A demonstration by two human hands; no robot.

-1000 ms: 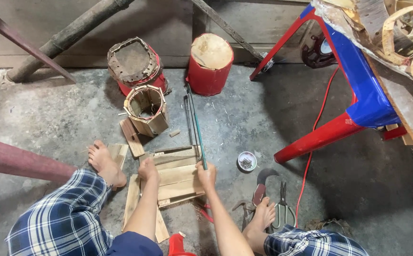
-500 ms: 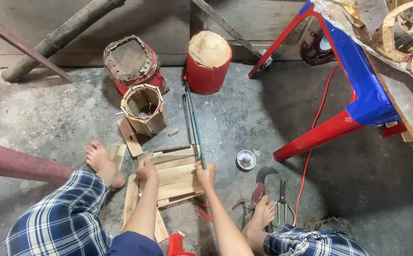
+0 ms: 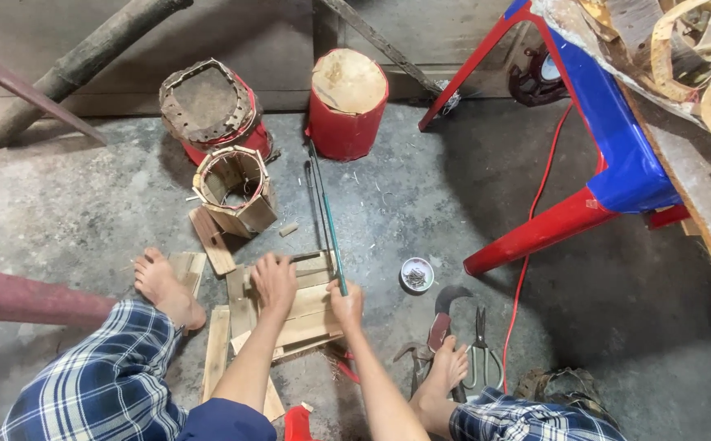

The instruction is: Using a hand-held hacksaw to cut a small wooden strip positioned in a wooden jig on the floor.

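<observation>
Currently I see my left hand [image 3: 274, 282] pressed flat on the wooden slats [image 3: 302, 314] while my right hand [image 3: 346, 304], just beside it, grips a thin green rod [image 3: 327, 220].

Pale wooden slats [image 3: 306, 306] stacked flat on concrete floor, between legs. Thin green rod [image 3: 328, 220] lies across stack's right edge, pointing away.

Pretty much all raw, matt, rough-sawn wood here: the slats [image 3: 306, 306] and the little octagonal wooden frame [image 3: 235, 189]. Floor [image 3: 70, 204] is rough, stained concrete. The red-and-blue plastic chair [image 3: 608, 155] looks glossy and smooth, and the shears [image 3: 479, 347] are dull metal.
</observation>
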